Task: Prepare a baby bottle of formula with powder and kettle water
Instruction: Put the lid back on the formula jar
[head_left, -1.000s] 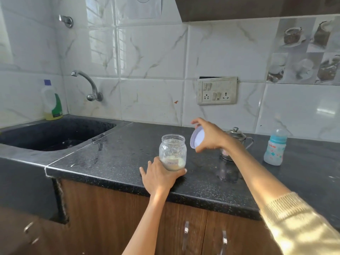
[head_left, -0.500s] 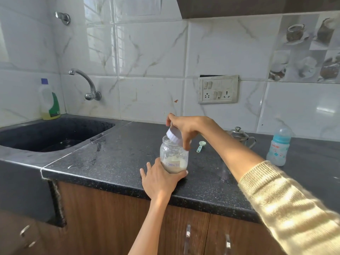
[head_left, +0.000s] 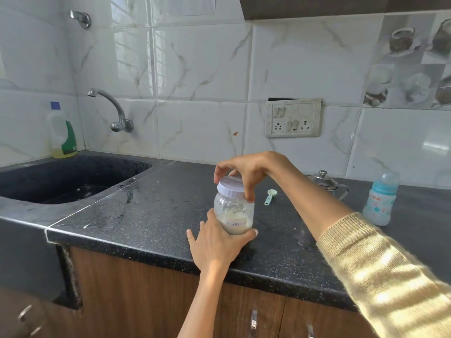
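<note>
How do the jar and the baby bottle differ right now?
The jar is clear and squat, with a white lid; the baby bottle is taller, with a blue top. The left hand and right hand hold the jar; the bottle stands alone at the right. Both are upright on the counter.

Glossy speckled stone counter, shiny metal kettle, clear plastic jar.

left hand low, fingers and thumb wrapped round something, bare forearm rising from below, right hand arched above, fingertips gripping downward, knit-sleeved arm reaching in
</note>
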Available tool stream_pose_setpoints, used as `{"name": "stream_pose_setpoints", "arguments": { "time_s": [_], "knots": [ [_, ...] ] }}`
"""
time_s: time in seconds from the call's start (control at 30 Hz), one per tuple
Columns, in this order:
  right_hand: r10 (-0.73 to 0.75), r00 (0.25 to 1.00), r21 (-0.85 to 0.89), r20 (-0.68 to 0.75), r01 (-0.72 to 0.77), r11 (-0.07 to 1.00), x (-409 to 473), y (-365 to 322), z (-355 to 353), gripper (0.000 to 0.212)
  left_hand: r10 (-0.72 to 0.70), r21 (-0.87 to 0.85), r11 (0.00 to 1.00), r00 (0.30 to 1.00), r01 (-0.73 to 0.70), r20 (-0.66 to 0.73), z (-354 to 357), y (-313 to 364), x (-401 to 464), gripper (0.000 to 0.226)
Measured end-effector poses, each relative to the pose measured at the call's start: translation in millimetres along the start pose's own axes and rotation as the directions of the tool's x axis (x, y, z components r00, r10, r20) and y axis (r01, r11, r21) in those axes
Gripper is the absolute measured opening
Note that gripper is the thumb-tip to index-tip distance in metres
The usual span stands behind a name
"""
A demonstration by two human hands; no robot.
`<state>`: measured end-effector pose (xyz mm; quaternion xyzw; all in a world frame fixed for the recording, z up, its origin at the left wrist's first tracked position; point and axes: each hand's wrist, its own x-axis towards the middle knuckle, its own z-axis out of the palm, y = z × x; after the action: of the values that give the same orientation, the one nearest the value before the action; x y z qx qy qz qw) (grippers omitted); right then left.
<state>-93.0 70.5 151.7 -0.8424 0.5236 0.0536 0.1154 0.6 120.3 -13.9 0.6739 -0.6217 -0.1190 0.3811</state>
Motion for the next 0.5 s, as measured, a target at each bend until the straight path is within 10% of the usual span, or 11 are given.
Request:
{"name": "stream_pose_setpoints", "arguments": {
  "time_s": [0.5],
  "knots": [
    [-0.077, 0.997, 0.017, 0.021, 0.077, 0.997, 0.0, 10.4, -0.3, 0.078, 0.011, -0.065, 0.998, 1.0, -0.011, 0.003, 0.2, -2.2, 0.9, 0.085]
  ]
}}
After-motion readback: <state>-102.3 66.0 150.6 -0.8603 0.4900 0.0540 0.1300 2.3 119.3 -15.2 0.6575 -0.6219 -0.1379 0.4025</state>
